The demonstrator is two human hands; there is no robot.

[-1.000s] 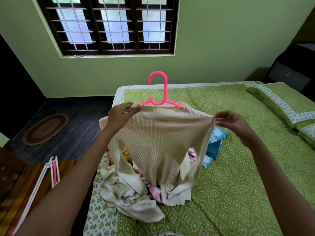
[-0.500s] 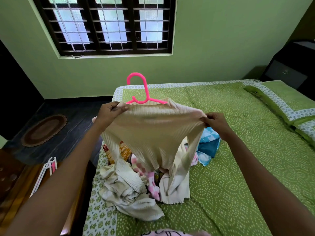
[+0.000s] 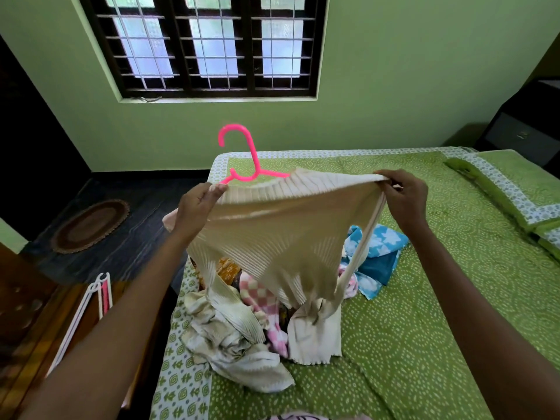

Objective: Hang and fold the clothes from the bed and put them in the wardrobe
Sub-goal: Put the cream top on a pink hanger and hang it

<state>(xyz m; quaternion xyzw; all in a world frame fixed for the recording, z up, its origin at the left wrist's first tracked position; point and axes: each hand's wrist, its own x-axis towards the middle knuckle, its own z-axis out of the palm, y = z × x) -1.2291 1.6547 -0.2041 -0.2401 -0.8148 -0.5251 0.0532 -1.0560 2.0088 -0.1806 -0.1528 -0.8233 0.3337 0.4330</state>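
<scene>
Both hands hold a cream ribbed top (image 3: 278,225) up above the bed (image 3: 424,313) — the left hand (image 3: 197,207) pinches one shoulder edge, the right hand (image 3: 403,195) grips the other. A pink hanger (image 3: 242,165) sits in its neckline, hook upward. Its hem trails onto a pile of clothes (image 3: 242,334) — a blue towel (image 3: 378,253) lies beside.

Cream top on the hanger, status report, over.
Left hand and right hand pinch cream top stretched over pink hanger. Its hem trails into clothes pile on bed.
</scene>
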